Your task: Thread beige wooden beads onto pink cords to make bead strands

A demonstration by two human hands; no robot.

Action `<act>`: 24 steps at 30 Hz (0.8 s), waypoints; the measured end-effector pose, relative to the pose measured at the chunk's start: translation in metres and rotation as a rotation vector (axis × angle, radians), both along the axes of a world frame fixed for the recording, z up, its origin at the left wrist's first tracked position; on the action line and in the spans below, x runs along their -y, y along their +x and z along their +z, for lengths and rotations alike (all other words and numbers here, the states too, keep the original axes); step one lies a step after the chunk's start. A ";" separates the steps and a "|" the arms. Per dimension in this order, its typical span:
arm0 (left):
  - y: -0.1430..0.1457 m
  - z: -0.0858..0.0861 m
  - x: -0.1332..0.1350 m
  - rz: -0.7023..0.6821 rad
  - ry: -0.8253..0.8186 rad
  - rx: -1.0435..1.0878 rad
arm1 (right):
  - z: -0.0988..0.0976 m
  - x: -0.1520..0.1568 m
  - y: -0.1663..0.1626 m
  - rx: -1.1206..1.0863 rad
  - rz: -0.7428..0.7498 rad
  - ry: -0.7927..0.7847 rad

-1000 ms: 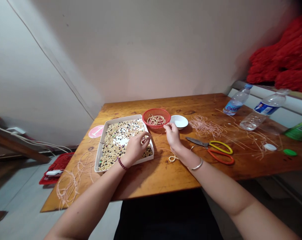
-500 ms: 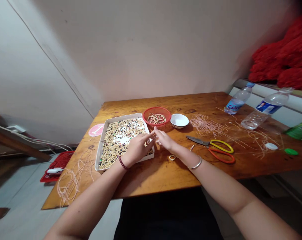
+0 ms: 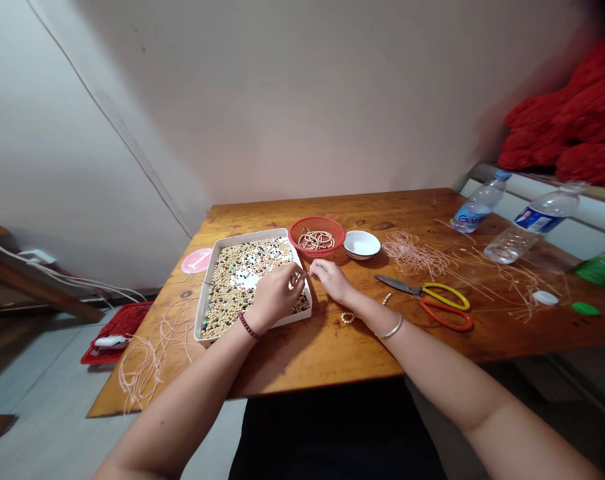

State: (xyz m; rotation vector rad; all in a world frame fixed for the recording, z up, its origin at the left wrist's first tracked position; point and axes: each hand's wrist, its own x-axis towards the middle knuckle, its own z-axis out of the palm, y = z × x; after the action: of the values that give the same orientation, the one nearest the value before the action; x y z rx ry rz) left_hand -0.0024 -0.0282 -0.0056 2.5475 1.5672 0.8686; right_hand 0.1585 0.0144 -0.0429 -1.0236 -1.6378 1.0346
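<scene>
My left hand is over the right side of a white tray of small tan and dark beads, thumb and fingertips pinched together. My right hand is just beyond the tray's right edge, its fingers closed and pointing at the left fingertips. Whatever the fingertips hold is too small to make out. A string of pale beads lies curled on the table beside my right wrist; my forearm hides part of it.
A red basket with bead strings stands behind my hands, a white bowl beside it. Scissors, tangled pink cord and bottles are to the right. More cord lies left on the wooden table.
My right hand has drawn slightly apart from my left, and its fingers are more curled. The hands were touching at the fingertips before. The view has shifted slightly.
</scene>
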 end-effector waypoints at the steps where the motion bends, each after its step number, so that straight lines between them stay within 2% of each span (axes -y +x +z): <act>1: 0.000 0.000 0.000 0.003 0.001 0.006 | 0.000 0.000 0.000 0.024 -0.015 0.016; 8: 0.000 0.000 0.000 0.038 0.012 0.001 | 0.003 0.006 0.000 0.054 -0.068 0.108; 18: 0.003 0.001 0.004 0.087 0.025 -0.036 | 0.010 0.017 0.001 0.269 -0.128 0.280; 24: 0.001 0.000 0.005 0.122 0.041 -0.072 | 0.009 0.018 0.002 0.350 -0.161 0.231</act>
State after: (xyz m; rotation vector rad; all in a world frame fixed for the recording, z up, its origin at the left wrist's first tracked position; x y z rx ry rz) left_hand -0.0009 -0.0329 -0.0057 2.5613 1.7593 0.8375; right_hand 0.1607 -0.0036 -0.0341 -1.2037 -1.8674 0.5654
